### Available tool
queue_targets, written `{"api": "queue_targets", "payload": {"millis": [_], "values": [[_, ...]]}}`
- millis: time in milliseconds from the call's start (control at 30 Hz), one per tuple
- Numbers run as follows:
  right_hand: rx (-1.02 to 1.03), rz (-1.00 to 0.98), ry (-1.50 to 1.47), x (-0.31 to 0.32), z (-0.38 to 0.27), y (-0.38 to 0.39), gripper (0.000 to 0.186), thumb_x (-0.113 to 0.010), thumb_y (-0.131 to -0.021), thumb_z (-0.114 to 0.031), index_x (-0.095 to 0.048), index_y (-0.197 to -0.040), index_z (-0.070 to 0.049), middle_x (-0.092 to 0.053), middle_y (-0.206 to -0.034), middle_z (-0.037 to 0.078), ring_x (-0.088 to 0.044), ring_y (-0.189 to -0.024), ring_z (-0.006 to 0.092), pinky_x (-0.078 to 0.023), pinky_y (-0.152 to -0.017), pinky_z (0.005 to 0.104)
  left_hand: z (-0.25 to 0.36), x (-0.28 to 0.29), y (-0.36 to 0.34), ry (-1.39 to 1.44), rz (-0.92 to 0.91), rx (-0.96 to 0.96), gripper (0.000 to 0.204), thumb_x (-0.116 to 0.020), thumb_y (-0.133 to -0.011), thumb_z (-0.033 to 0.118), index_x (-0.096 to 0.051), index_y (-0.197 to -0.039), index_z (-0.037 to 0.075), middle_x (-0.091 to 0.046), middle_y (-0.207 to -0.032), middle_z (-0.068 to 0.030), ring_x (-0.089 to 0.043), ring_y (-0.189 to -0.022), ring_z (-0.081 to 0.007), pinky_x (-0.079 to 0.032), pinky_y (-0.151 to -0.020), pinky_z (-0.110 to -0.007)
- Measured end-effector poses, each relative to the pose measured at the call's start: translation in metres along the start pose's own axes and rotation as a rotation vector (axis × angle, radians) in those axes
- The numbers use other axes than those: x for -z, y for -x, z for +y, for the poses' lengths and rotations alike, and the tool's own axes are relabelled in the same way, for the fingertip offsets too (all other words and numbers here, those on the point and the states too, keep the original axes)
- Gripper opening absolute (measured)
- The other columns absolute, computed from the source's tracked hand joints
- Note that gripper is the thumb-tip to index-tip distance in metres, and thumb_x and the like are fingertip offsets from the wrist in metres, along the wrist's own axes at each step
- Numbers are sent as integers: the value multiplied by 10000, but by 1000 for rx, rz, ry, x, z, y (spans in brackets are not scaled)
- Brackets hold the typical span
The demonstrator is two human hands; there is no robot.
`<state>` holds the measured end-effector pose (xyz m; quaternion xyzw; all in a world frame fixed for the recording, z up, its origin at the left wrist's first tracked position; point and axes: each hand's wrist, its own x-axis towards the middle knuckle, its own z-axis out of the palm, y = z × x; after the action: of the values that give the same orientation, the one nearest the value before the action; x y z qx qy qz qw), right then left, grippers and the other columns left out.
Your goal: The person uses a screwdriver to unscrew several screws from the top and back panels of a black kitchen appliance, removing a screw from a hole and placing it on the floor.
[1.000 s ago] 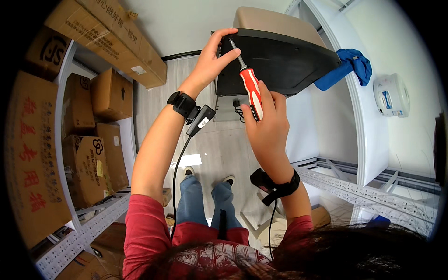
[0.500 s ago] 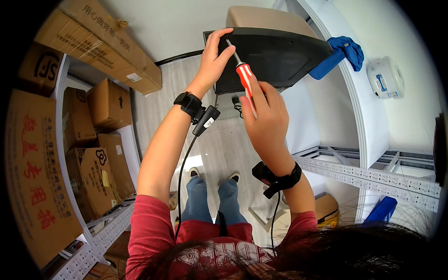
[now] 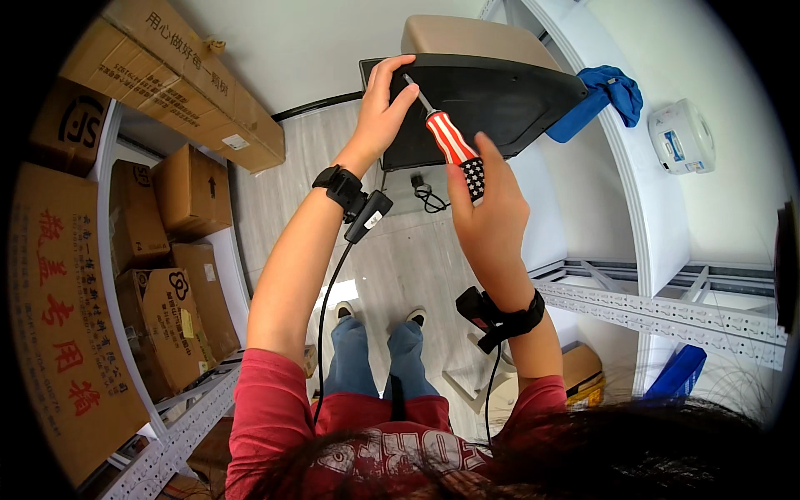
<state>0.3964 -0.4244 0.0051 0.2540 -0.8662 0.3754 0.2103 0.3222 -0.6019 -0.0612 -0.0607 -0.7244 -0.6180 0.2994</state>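
A screwdriver (image 3: 452,139) with a red-and-white striped handle and a starred dark end slants across a black panel (image 3: 500,104). Its metal tip meets the panel near the upper left corner. My left hand (image 3: 385,107) grips that corner, index finger along the top edge and thumb against the shaft close to the tip. Around the handle's end, my right hand (image 3: 493,204) holds loosely, thumb on one side and a raised index finger on the other. Its remaining fingers are hidden behind the hand. Beyond the panel stands a beige rounded object (image 3: 475,37), partly covered.
Cardboard boxes (image 3: 196,187) fill the white shelf at left, and a long carton (image 3: 200,92) stands beyond it. A blue cloth (image 3: 596,100) hangs at the panel's right, near a white round appliance (image 3: 682,137). A black cable (image 3: 427,196) dangles below the panel.
My right hand has shifted back and right along the handle, its index finger lifting outward, so the starred end now shows. My left hand and the screwdriver tip stay nearly in place.
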Motion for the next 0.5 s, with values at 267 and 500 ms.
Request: {"api": "queue_targets", "payload": {"millis": [267, 500], "values": [[255, 47, 243, -2, 17, 6, 464, -728, -696, -145, -546, -1101, -11, -589, -979, 124, -589, -764, 247, -477, -628, 297, 2, 0, -1, -72, -34, -47, 389, -475, -887, 183, -424, -1258, 81, -443, -1201, -38, -400, -1081, -135, -293, -961, -266], [124, -85, 51, 6, 11, 5, 457, -725, -710, -158, -542, -1102, -10, -546, -1019, 113, -586, -768, 256, -478, -645, 300, 3, -4, 2, -25, 33, 8, 413, -590, -830, 244, -474, -1197, 92, -457, -1194, -104, -427, -1137, -251, -315, -986, -351]]}}
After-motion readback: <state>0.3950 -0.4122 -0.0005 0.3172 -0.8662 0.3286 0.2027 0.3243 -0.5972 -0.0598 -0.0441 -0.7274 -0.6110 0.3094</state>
